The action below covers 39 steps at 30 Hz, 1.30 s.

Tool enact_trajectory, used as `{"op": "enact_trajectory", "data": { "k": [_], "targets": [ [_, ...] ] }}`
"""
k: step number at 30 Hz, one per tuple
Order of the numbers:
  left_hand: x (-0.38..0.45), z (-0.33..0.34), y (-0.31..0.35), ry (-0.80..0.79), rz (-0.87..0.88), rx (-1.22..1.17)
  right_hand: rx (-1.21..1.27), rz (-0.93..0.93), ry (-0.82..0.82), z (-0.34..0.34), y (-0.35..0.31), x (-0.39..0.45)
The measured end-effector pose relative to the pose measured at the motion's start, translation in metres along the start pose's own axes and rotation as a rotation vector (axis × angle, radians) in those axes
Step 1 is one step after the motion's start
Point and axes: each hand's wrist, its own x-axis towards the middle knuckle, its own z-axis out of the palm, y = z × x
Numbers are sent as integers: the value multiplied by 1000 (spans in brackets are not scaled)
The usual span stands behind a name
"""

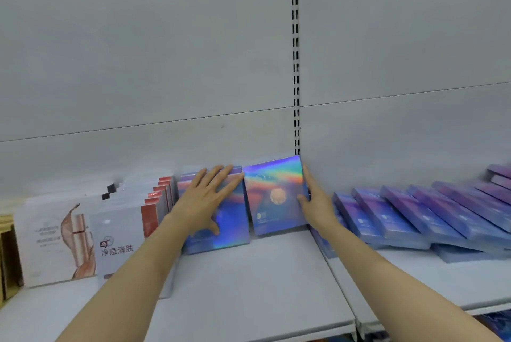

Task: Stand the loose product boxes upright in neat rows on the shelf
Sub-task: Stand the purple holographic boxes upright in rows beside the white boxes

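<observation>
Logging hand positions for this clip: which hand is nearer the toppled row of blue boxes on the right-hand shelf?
Right. The right hand grips the upright holographic box's right edge, beside the toppled blue boxes; the left hand lies flat farther left.

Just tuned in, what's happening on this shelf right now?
A person is straightening holographic boxes at the back of the shelf. The left hand rests flat on the front box of one upright row; the right hand grips the edge of the neighbouring upright box. To the right, purple-blue boxes lie toppled.
</observation>
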Motion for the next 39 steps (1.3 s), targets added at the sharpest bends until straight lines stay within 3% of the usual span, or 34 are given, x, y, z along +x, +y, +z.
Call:
{"op": "enact_trajectory", "data": {
  "k": [7,11,16,20,24,28,34,39],
  "targets": [
    [-1,-6,30,126,-59,-55,-174,-56,-72,-17,-2,-21],
    [7,-9,52,194,-37,-66,-520,-158,-102,-39,-6,-33],
    [16,-16,71,235,-43,-110,-753,-296,-84,-70,-5,-59],
    [23,-20,118,326,54,-162,-1098,-261,-267,-90,22,-77],
    [36,-15,154,242,83,-146,-1263,-138,-401,-94,47,-83],
    [52,0,176,18,178,-74,-1295,-142,-450,-94,60,-80],
    [65,6,197,-80,180,95,-1269,-256,-235,-100,71,-78],
    [58,-4,197,-102,178,143,-1163,-236,-266,-106,82,-78]
  ]
}}
